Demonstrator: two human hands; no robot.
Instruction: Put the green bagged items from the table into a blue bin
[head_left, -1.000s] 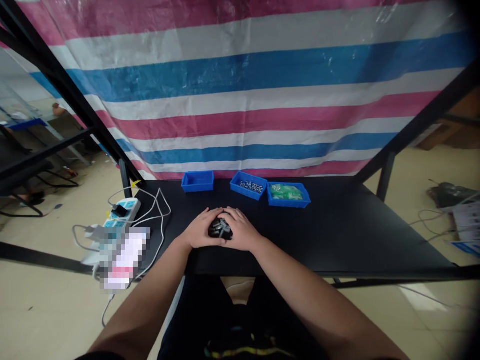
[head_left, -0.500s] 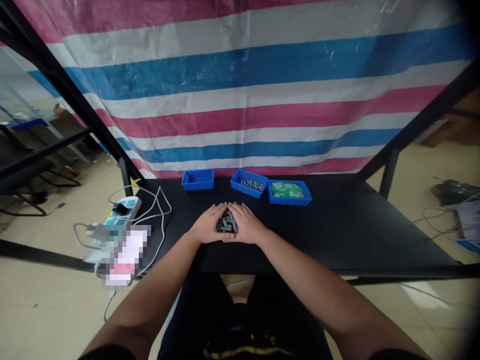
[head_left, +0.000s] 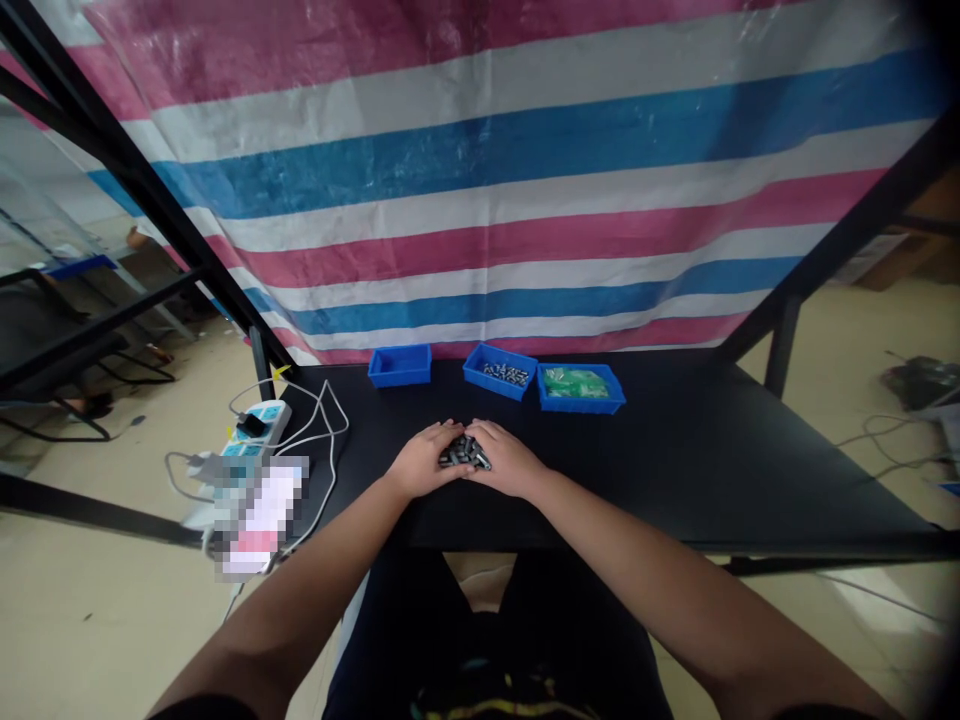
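A pile of small dark grey cylindrical pieces [head_left: 460,452] lies on the black table, enclosed between my two cupped hands. My left hand [head_left: 426,460] curves round the pile's left side. From the right, my right hand [head_left: 504,458] curves round it the same way. The fingertips almost meet at the far side and the thumbs come close at the near side. Pieces show through the gap between the palms; those under the fingers are hidden.
Behind my hands stand an empty blue tray [head_left: 401,367], a blue tray with small metal pieces [head_left: 504,374], and a blue tray holding a green plastic bag [head_left: 576,383]. A power strip [head_left: 259,430] with white cables [head_left: 330,440] and a pixelated phone-like object [head_left: 262,515] occupy the left side.
My hands have pressed and shifted the pile slightly; it now looks lower and wider, with pieces rearranged. The whole view has shifted a little.
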